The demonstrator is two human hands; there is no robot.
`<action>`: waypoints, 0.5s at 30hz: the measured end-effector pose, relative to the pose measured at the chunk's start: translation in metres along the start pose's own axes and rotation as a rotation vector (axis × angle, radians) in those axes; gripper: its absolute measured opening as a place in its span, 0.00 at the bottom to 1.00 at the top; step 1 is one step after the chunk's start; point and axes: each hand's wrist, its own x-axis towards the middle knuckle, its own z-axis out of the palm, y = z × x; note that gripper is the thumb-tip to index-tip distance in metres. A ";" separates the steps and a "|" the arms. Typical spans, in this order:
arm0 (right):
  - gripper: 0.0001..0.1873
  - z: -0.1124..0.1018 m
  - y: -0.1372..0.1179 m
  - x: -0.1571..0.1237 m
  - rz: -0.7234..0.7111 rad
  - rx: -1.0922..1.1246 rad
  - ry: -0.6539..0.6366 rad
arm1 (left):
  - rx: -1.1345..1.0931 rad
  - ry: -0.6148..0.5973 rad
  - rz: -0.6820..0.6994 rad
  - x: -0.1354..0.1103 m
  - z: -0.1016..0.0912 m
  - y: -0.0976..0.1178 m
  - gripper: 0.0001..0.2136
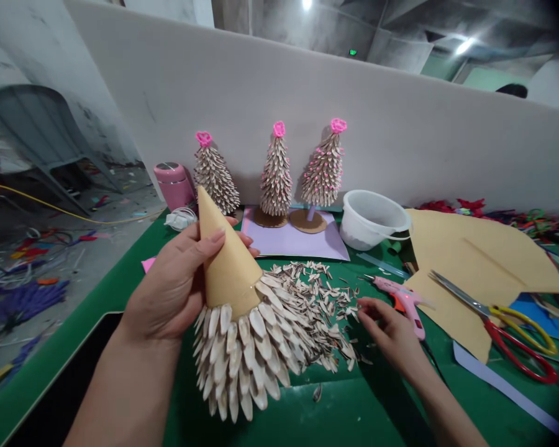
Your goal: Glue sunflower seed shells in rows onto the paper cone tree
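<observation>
My left hand is wrapped round a tan paper cone, tip pointing up and away. Rows of pale seed shells are glued around the cone's lower part. My right hand rests on the green table at the right edge of a loose pile of seed shells, fingers curled and pinched at the pile; what they hold is too small to make out. A pink glue gun lies just behind that hand.
Three finished shell trees with pink tops stand at the back by the white partition. A white bowl, tan paper sheet, red-and-yellow scissors, purple paper and a pink cup lie around. The table's left edge drops to a littered floor.
</observation>
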 end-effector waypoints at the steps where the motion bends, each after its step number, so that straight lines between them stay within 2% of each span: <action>1: 0.16 0.007 -0.004 0.004 -0.028 -0.020 -0.027 | -0.005 -0.004 0.001 0.000 0.001 -0.001 0.10; 7: 0.08 0.023 -0.018 0.026 -0.086 -0.168 -0.145 | -0.037 -0.049 -0.034 0.001 0.003 -0.006 0.12; 15: 0.05 0.028 -0.018 0.027 -0.089 -0.200 -0.200 | -0.029 -0.055 -0.090 0.006 0.007 -0.016 0.12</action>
